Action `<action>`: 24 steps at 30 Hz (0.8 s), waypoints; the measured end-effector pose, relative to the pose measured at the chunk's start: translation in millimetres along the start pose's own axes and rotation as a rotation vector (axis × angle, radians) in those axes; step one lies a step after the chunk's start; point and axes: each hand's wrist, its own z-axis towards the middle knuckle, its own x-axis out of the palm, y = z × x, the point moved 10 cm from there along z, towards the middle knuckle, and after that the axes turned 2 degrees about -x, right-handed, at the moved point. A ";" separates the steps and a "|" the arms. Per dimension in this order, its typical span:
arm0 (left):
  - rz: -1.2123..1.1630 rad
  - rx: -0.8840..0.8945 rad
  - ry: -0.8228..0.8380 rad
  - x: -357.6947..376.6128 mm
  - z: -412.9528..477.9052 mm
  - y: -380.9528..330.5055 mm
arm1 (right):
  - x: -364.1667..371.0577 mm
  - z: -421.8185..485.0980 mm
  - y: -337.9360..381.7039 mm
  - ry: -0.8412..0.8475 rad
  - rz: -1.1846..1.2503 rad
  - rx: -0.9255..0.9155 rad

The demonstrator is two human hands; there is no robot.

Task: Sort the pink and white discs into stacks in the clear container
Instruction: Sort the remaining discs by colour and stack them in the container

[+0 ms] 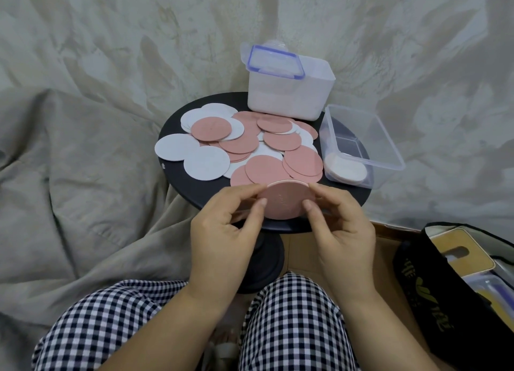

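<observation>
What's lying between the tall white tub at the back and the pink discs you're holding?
A loose heap of pink and white round discs covers the round black table between them, seen in the head view.

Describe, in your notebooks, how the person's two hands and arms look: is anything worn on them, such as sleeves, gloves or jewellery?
Both the left hand and the right hand are bare: no gloves, rings, watch or bracelet show. The forearms are uncovered too, with no sleeve in view down to the picture's lower edge.
</observation>
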 end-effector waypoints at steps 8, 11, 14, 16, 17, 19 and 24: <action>0.093 0.025 0.062 11.7 4.3 -6.3 | -5.7 4.7 -7.3 0.042 0.077 0.090; 0.073 0.028 0.117 26.7 13.0 -12.5 | -28.5 21.6 -9.8 0.034 0.137 0.161; 0.102 0.039 0.233 58.5 27.1 -18.1 | -64.5 59.2 -21.2 0.026 0.163 0.241; 0.135 0.081 0.307 83.6 38.7 -23.8 | -88.9 89.9 -30.3 0.023 0.190 0.279; 0.156 0.120 0.331 95.9 44.5 -27.7 | -96.9 104.7 -33.4 0.044 0.164 0.290; 0.210 0.186 0.362 118.3 56.0 -32.4 | -105.8 131.5 -40.3 0.121 0.053 0.302; 0.244 0.189 0.397 149.9 74.6 -23.8 | -84.3 167.6 -66.7 0.482 -0.168 0.402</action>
